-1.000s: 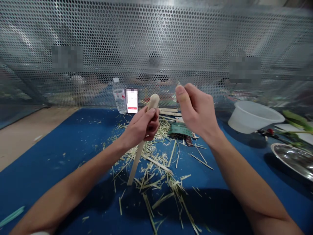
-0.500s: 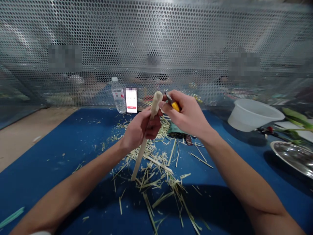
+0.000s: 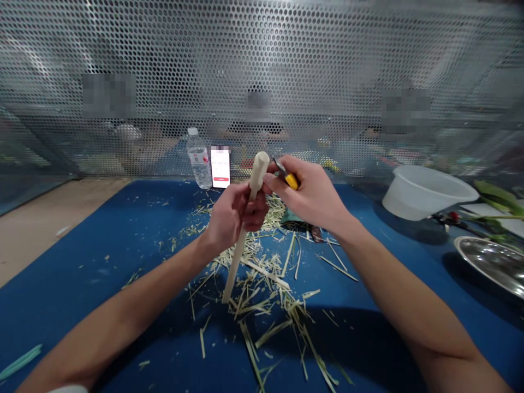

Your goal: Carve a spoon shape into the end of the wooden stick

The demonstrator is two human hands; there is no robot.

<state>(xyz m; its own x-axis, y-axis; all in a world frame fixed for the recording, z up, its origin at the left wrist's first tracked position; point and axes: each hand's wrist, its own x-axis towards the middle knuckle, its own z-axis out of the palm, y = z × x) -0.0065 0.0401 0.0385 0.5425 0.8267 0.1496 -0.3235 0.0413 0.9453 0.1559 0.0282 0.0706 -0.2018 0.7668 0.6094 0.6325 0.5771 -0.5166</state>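
Observation:
A pale, peeled wooden stick (image 3: 235,267) with a thicker, rounded upper end slants up through my left hand (image 3: 238,210), whose fingers are wrapped round it below that end. My right hand (image 3: 305,185) is closed on a small yellow-handled knife (image 3: 290,179), its short dark blade pointing up and left. The thumb of the right hand touches or nearly touches the stick's thick end. Beneath both hands, pale shavings (image 3: 262,295) lie scattered over the blue table mat (image 3: 135,234).
A water bottle (image 3: 199,161) and a lit phone (image 3: 221,168) stand by the perforated metal screen (image 3: 327,65). On the right are a white plastic tub (image 3: 423,196), a steel bowl (image 3: 491,262) and green leaves (image 3: 497,197). A teal strip (image 3: 20,361) lies front left.
The stick has turned slightly and its upper end has shifted a little left. My right hand with the knife has moved slightly left too. Both hands keep their hold.

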